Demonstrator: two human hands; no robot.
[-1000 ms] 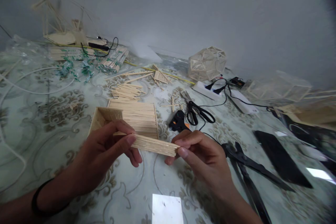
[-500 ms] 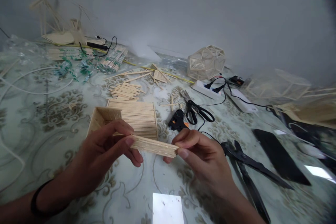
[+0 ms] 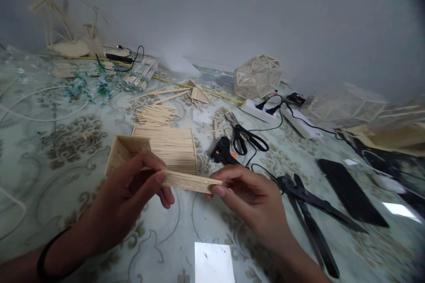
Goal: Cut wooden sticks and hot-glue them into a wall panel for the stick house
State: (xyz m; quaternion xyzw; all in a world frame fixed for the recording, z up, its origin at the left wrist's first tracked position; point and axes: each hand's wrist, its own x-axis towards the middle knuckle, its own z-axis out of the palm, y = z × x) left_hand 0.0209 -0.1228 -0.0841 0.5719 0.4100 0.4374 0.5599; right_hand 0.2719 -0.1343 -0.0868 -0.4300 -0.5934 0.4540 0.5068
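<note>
Both hands hold an open box made of thin wooden sticks (image 3: 166, 150) just above the patterned table cover. My left hand (image 3: 133, 190) pinches the near wall (image 3: 189, 182) at its left end, thumb on top. My right hand (image 3: 247, 194) pinches the same wall at its right end. The box's slatted floor and far left corner show behind my fingers.
A loose stack of sticks (image 3: 156, 115) lies behind the box. A black glue gun (image 3: 224, 152), black scissors (image 3: 247, 137) and large black shears (image 3: 308, 212) lie to the right. A stick polyhedron (image 3: 257, 77), a white power strip (image 3: 259, 110) and a dark phone (image 3: 348, 190) sit farther right.
The box and both hands have drifted slightly left and a little lower in view. The grip is the same.
</note>
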